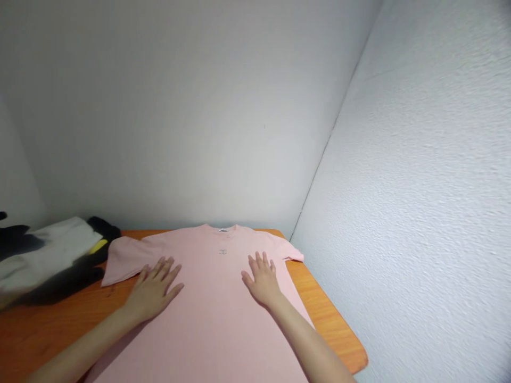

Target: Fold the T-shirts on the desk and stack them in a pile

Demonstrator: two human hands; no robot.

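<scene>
Walls border a wooden table bearing a pink shirt (both hands rest atop, fingers outspread).

The left hand and right hand are bare, with slim, tapered fingers. Both forearms are bare too, slender and narrowing toward the wrists, though finer detail looks too soft to tell.

Interlocked-C logo on pink shirt; label illegible
</scene>
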